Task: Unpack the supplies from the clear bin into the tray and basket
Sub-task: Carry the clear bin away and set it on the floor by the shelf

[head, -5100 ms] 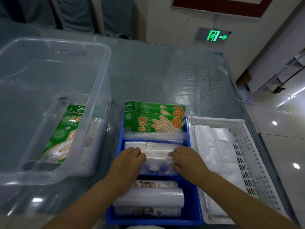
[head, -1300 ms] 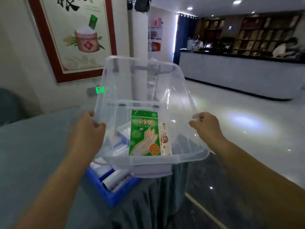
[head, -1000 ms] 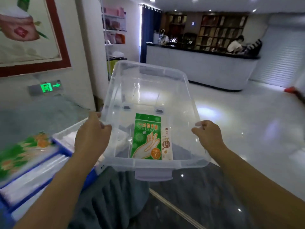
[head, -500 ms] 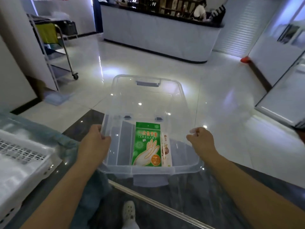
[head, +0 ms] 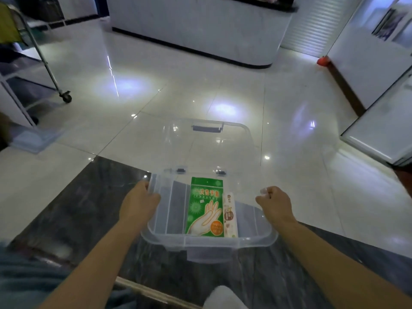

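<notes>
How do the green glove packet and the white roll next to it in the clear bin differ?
The green glove packet is flat and wide, while the white roll is narrow and rounded. The packet is bright green with a hand outline and an orange circle; the roll is white with a small brownish label. The packet reaches farther toward the far wall than the roll. Both lie side by side, touching, lengthwise on the floor of the clear bin, which the left hand and right hand grip.

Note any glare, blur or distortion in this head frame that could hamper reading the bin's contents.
Head view: ceiling-light glare pools on the glossy white floor tiles; wide-angle distortion bends the white counter; edges are smeared. The clear plastic bin reads faintly at its far rim, yet the green glove packet stays sharp between both hands, left and right.
</notes>
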Demonstrator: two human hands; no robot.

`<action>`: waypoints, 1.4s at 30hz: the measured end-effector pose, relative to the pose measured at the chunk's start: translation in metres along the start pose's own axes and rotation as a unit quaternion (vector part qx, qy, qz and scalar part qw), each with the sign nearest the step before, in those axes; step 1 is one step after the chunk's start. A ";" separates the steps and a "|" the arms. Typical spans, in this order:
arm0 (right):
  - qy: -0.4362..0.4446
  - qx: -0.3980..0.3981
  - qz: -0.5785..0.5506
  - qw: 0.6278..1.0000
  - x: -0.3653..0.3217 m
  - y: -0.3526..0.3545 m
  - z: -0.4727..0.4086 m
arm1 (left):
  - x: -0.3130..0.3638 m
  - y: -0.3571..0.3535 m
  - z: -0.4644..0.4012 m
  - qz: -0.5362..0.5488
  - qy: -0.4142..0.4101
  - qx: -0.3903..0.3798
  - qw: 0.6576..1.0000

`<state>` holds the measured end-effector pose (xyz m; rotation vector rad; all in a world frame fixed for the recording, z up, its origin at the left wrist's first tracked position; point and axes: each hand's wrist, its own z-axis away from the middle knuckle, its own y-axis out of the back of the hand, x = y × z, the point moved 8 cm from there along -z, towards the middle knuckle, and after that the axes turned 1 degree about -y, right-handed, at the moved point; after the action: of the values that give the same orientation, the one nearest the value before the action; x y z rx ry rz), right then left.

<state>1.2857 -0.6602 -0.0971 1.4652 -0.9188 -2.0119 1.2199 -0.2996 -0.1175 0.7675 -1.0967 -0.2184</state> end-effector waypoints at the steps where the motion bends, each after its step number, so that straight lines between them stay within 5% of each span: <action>1: -0.001 0.000 0.004 1.000 -0.006 -0.003 -0.019 | 0.006 -0.006 -0.019 0.003 0.001 -0.003 1.000; 14: 0.037 -0.061 0.003 0.997 -0.147 -0.082 -0.337 | 0.091 -0.033 -0.300 0.014 0.074 0.052 0.996; 25: 0.134 -0.137 0.015 0.981 -0.356 -0.209 -0.545 | 0.092 0.031 -0.523 0.027 0.151 0.149 0.977; 42: 0.109 -0.140 -0.055 0.983 -0.648 -0.375 -0.839 | 0.143 0.154 -0.961 0.027 0.125 0.148 0.981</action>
<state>2.2853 -0.1466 -0.1417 1.5629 -0.4529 -1.9160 2.0839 0.1712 -0.1383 0.9999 -0.9181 0.0905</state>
